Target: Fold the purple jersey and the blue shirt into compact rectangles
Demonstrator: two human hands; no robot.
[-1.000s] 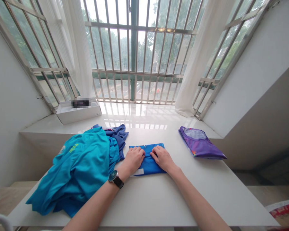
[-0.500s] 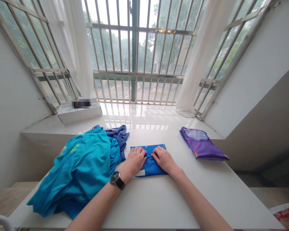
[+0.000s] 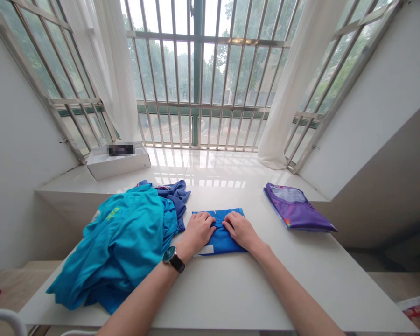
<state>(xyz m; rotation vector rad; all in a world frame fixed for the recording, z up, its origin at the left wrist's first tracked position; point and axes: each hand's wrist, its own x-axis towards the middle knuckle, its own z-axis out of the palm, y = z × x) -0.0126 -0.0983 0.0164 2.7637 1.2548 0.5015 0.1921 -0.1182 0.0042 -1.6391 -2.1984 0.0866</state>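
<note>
A blue garment point(image 3: 224, 240), folded into a flat rectangle with a white patch near its lower left edge, lies on the white table point(image 3: 210, 298). My left hand point(image 3: 200, 229), with a black watch on its wrist, rests on the left part of the cloth. On the right part lies my right hand point(image 3: 241, 228). The fingers of both hands are slightly bent, tips on the fabric, with a small gap between the hands. Left of them is a loose heap of teal clothing point(image 3: 126, 238), with a darker blue garment point(image 3: 180, 200) partly under it.
A folded purple garment point(image 3: 301, 210) lies at the table's right edge. An open white box point(image 3: 121, 163) stands on the window sill at the back left. Beyond are metal window bars point(image 3: 210, 107) and a white curtain point(image 3: 278, 135). A white curved rail point(image 3: 3, 317) shows at the lower left.
The whole view has shifted slightly, so things appear a little further right. Both hands stay on the folded blue garment, with hardly any movement against it.
</note>
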